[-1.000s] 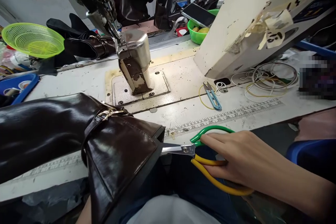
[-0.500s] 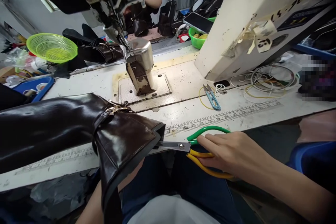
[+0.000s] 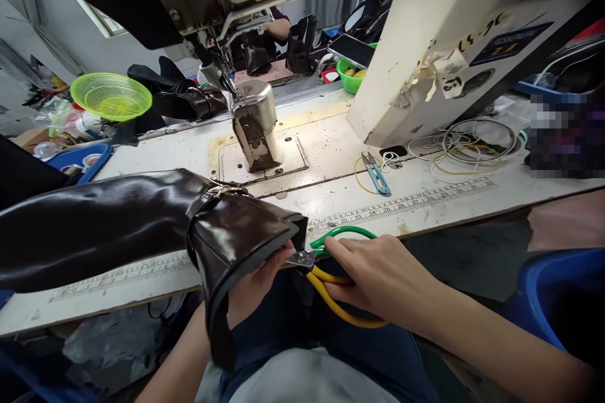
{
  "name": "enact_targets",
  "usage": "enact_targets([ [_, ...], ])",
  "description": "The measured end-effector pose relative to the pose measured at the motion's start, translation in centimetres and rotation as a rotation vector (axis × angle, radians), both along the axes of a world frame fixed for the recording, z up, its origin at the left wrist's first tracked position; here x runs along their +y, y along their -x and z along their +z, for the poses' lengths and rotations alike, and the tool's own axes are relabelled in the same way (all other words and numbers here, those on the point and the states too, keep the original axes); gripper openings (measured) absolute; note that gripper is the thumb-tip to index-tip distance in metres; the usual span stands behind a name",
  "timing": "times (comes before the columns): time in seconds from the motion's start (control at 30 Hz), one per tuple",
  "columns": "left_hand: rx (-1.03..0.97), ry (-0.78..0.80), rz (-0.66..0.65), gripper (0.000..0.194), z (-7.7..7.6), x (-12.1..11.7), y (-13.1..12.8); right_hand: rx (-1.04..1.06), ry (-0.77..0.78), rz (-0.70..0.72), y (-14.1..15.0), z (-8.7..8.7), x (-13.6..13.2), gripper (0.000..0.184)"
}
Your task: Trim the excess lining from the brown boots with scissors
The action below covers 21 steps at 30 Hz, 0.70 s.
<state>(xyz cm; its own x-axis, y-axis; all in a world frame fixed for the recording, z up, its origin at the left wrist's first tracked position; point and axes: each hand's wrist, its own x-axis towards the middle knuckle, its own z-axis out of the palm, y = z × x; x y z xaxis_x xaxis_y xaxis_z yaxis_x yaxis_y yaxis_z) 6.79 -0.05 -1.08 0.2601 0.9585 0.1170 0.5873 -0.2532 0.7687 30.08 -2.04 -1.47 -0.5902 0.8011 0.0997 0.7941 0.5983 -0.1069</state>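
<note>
Since the earlier picture the scissors have slid further left, so that the blades now sit almost wholly under the open end of the dark brown boot, and the left hand has come up into sight beneath that end. The right hand has its fingers wrapped through and around the green and yellow handles, a closed grip on the scissors. The left hand's grip pinches the lower edge of the boot opening from below, fingertips right beside the scissor pivot. The boot lies on its side across the near left of the tabletop, its cuff overhanging the near edge above the person's lap. Past it, in the middle of the tabletop, stands the sewing machine post. A small blue thread snip lies to the right of that, near coils of cord. A green mesh basket sits far left.
</note>
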Motion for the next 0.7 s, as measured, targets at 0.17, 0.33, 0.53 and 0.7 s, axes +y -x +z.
enact_targets([
  [0.17, 0.028, -0.032, -0.051, 0.014, 0.6, 0.6, -0.3, -0.045, -0.036, -0.033, 1.2, 1.0, 0.4, 0.025],
  [0.33, 0.038, -0.007, -0.116, 0.014, 0.7, 0.5, 0.3, -0.093, -0.170, 0.080, 0.5, 0.6, 1.0, 0.027],
  [0.53, -0.001, 0.008, -0.121, 0.014, 1.3, 0.3, -0.2, -0.054, -0.134, -0.005, 1.3, 0.7, 0.5, 0.026],
  [0.7, -0.084, 0.046, -0.099, 0.014, 1.5, 0.2, -0.6, -0.008, 0.026, -0.036, 3.7, 0.8, 0.8, 0.020],
])
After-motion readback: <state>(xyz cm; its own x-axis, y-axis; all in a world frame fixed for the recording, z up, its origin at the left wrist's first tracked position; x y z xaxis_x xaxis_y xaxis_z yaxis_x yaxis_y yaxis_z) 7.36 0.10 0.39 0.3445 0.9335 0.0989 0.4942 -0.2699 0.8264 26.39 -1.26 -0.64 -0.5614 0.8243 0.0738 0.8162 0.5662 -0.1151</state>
